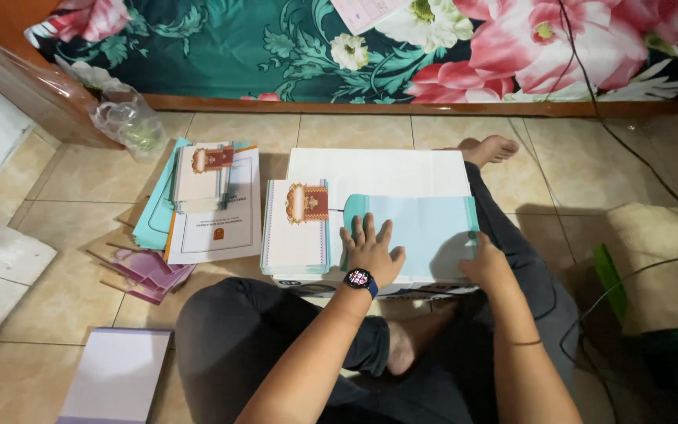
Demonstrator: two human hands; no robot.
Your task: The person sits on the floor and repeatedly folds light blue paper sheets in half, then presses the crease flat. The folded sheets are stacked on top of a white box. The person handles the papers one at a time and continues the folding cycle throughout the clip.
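I sit cross-legged on a tiled floor with a white box [378, 169] across my lap. A light blue folded card [425, 228] lies on the box's right half. My left hand [370, 250], with a dark watch on the wrist, presses flat on the card's left part, fingers spread. My right hand [486, 263] holds the card's lower right edge. To the left on the box sits a stack of white cards with a red and gold emblem [298, 224].
Left of the box on the floor lie a pile of teal and white cards [198, 188], a white sheet [217, 228] and pink cards [147, 271]. A white stack [115, 377] sits bottom left. A floral mattress [433, 47], a plastic bag [123, 118] and cables [629, 149] border the area.
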